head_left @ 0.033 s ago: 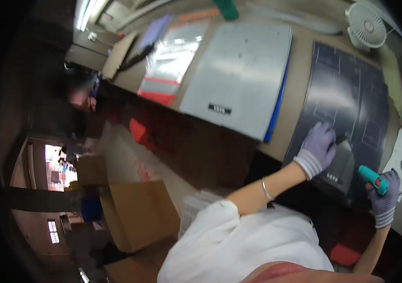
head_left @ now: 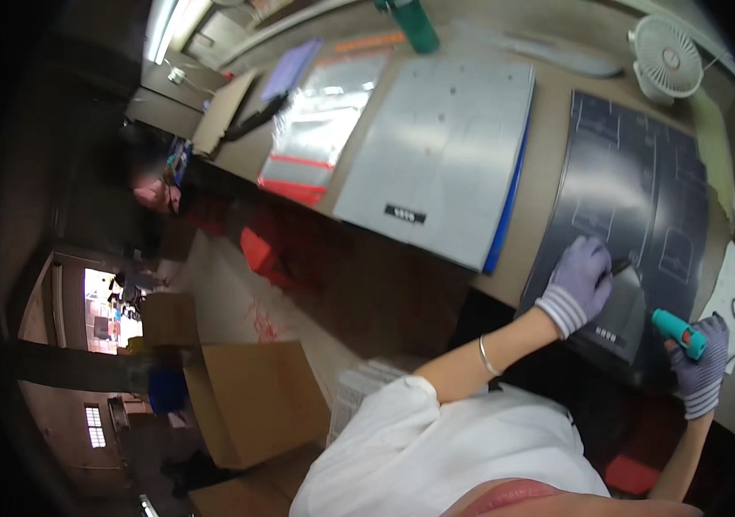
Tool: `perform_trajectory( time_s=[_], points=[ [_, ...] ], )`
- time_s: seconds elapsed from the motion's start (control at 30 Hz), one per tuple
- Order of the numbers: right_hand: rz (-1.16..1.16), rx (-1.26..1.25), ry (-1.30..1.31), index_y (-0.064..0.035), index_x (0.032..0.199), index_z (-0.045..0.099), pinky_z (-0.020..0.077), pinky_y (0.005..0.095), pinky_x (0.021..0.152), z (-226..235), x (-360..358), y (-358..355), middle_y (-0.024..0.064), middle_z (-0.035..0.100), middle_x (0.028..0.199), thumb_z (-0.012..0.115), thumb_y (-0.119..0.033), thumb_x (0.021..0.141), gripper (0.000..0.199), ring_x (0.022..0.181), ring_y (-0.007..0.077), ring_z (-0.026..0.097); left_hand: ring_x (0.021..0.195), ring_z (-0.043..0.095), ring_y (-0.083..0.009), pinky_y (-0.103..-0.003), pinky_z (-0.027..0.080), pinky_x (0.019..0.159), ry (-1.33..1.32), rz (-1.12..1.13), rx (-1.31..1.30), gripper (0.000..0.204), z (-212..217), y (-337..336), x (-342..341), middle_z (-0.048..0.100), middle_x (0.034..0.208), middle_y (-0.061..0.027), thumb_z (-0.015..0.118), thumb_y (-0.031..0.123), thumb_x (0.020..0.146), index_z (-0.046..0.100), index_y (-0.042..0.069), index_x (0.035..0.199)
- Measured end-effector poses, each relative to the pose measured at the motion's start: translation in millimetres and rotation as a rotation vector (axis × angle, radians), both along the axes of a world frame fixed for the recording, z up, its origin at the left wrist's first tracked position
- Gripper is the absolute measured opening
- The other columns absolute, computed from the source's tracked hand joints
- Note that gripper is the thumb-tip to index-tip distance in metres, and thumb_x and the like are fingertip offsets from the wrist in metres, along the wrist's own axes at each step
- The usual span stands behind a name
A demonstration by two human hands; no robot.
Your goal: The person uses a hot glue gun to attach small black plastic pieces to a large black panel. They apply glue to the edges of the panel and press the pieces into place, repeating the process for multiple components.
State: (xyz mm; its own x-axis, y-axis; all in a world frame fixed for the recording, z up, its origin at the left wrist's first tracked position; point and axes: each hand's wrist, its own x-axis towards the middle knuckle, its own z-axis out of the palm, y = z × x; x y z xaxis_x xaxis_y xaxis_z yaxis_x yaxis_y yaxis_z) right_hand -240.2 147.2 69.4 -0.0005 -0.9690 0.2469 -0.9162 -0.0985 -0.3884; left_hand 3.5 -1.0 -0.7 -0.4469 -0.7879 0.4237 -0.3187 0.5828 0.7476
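The person's left hand (head_left: 581,277), in a purple glove with a striped cuff, lies palm down on a large dark panel (head_left: 635,198) that rests on the workbench (head_left: 540,181). Its fingers are spread a little and pressed flat on the panel's lower part, holding nothing. The left forearm runs bare from a white sleeve, with a thin bracelet (head_left: 487,355) near the wrist, and the arm reaches forward and to the right, bent at the elbow.

The right hand (head_left: 700,366), gloved the same way, is curled in a closed grip around a teal tool (head_left: 678,333) just off the panel's lower right corner. The tool's tip points up and left toward the panel. The right forearm rises steeply from the lower edge of the view.

Left of the dark panel lies a stack of grey sheets (head_left: 445,146) on a blue board. A small white fan (head_left: 666,58) stands at the far side of the bench, and an open cardboard box (head_left: 251,396) sits on the floor below.
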Motion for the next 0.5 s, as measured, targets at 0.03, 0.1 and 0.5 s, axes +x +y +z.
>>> perform_trajectory(
  time_s=[0.03,0.1,0.5],
  points=[
    [-0.016,-0.019,0.005,-0.0043,0.078,0.057,0.0404,0.0453,0.084,-6.2,-1.6,1.3,0.0137,0.051,0.076,0.08,-0.018,0.065,0.03,0.078,0.0355,0.049,0.089,0.053,-0.036,-0.044,0.046,0.078,0.018,-0.007,-0.007,0.012,1.3,-1.2,0.1,0.056,0.089,-0.0148,0.066,0.004,0.073,0.055,0.004,0.078],
    [-0.054,0.02,-0.034,-0.0053,0.075,0.056,0.0408,0.0455,0.082,-13.0,-8.1,8.5,0.0143,0.051,0.077,0.083,-0.02,0.061,0.034,0.079,0.0353,0.05,0.089,0.053,-0.0363,-0.044,0.046,0.079,-0.025,-0.015,-0.002,0.01,0.8,-2.1,-1.3,0.056,0.089,-0.0149,0.065,0.004,0.073,0.056,0.004,0.078],
    [0.081,0.257,-0.299,-0.0006,0.105,0.059,0.0478,0.0278,0.071,-64.4,-122.6,41.2,0.0022,0.062,0.083,0.073,-0.012,0.088,0.025,0.073,0.0124,0.057,0.089,0.057,-0.0345,-0.044,0.048,0.083,-0.072,0.03,0.009,0.013,-14.1,-2.9,-14.5,0.06,0.087,-0.0145,0.065,0.014,0.066,0.065,0.004,0.075]
  ],
)
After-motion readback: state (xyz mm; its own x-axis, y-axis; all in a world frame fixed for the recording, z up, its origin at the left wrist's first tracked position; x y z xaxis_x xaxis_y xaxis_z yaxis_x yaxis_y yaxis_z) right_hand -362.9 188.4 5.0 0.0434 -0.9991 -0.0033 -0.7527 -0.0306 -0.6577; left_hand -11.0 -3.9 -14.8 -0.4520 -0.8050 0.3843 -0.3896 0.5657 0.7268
